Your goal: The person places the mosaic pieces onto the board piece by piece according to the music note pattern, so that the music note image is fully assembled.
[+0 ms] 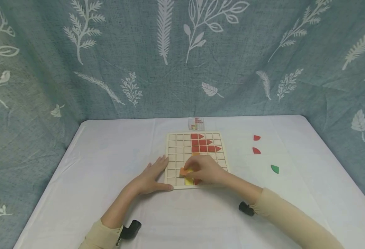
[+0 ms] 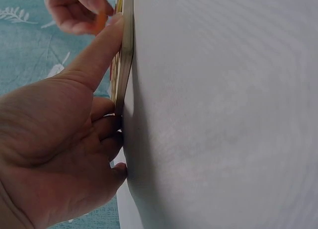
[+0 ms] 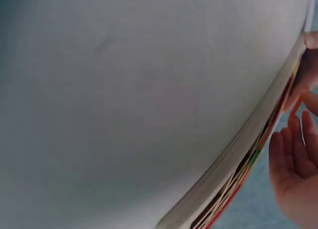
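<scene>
A wooden grid board (image 1: 176, 148) lies on the white table. Red square and pointed tiles (image 1: 203, 148) fill cells in its upper middle, and a yellow tile (image 1: 189, 181) sits near the front edge. My right hand (image 1: 205, 169) is over the lower part of the board and pinches an orange tile (image 1: 183, 172) between thumb and fingers; it hides some cells beneath. At the board's front left corner, my left hand (image 1: 151, 176) rests with fingers extended along the left side and thumb touching the front edge. In the left wrist view its thumb (image 2: 94, 55) presses the board's rim.
A small pattern card (image 1: 196, 123) lies behind the board. To the right are two loose red rounded tiles (image 1: 256, 150) and a green one (image 1: 275, 168). Black wrist devices (image 1: 246, 209) show by both sleeves. A leaf-patterned curtain (image 1: 182, 69) hangs behind the table.
</scene>
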### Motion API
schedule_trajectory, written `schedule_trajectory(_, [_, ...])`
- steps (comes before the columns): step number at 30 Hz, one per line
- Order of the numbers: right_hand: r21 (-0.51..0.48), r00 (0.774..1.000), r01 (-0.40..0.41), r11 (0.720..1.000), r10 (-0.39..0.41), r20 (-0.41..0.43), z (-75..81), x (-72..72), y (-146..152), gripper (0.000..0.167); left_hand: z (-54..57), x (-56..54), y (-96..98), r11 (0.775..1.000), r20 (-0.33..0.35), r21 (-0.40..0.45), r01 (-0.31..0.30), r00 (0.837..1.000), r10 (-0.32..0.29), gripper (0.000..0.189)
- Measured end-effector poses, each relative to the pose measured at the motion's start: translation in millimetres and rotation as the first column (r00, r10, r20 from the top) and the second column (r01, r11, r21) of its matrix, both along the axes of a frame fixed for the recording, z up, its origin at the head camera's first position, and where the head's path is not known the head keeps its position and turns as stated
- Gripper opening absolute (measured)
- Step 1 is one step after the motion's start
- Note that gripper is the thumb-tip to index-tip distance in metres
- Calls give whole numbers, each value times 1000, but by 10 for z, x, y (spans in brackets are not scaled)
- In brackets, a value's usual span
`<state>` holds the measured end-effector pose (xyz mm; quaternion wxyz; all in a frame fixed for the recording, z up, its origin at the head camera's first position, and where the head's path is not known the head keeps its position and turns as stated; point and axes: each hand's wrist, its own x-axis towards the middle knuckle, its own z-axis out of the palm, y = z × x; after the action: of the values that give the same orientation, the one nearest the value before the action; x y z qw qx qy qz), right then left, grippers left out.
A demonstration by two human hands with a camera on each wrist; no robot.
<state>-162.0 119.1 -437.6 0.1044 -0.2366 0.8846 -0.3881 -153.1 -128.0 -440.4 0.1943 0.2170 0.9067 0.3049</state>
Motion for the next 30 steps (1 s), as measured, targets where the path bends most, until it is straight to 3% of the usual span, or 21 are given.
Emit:
schedule_trajectory(3, [93, 991, -71, 993, 82, -110, -12, -35, -67, 15, 3, 1, 1, 1000, -1, -2, 6, 1000, -6, 104])
schedule_trajectory(7, [166, 974, -122, 979, 151, -172, -4, -57, -124, 13, 2, 0, 5, 1000, -6, -3, 10, 1000, -10, 103])
schedule_trajectory(14, [171, 960, -155, 973, 189, -205, 19, -43, -136, 8, -19, -5, 4, 1000, -8, -18, -1, 1000, 1, 104])
schedule_trajectory(22, [129, 965, -163, 978, 185, -188, -19, 37, -22, 10, -25, -15, -10, 1000, -8, -5, 0, 1000, 0, 105])
schedule_trajectory(30, [179, 955, -172, 969, 208, -211, 11, 128, 22, 10, -28, -13, 10, 1000, -1, -7, -12, 1000, 12, 104])
